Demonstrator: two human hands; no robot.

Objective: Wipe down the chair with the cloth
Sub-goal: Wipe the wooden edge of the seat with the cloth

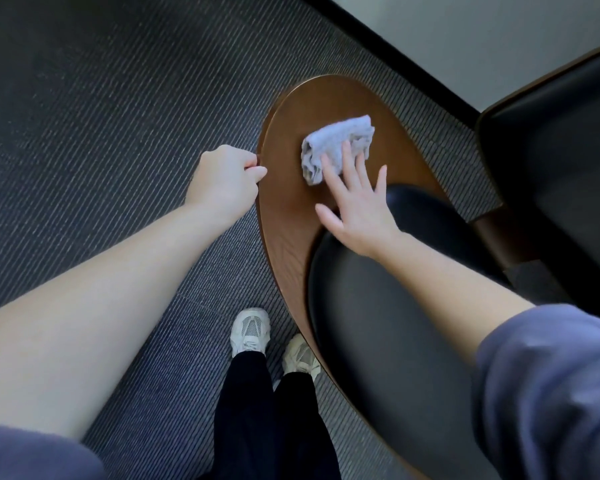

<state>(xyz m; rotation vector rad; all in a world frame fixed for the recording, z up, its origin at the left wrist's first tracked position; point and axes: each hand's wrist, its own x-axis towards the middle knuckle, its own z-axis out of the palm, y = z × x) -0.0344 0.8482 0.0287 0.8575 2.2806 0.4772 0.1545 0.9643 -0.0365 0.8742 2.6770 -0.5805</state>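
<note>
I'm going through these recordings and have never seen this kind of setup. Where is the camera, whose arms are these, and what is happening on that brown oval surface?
There is no machine here: one wide-angle camera sits on a person's head and looks down, so the two bare arms are the wearer's own. The brown oval is the wooden shell of a chair, with its black padding nearer the wearer. The left hand grips the shell's edge with curled fingers, seemingly to steady it. The right hand lies flat, its straight fingers pressing a crumpled pale cloth onto the wood; it presses rather than grips. Below are the wearer's white sneakers on striped grey carpet. A second dark chair stands at the right.
</note>
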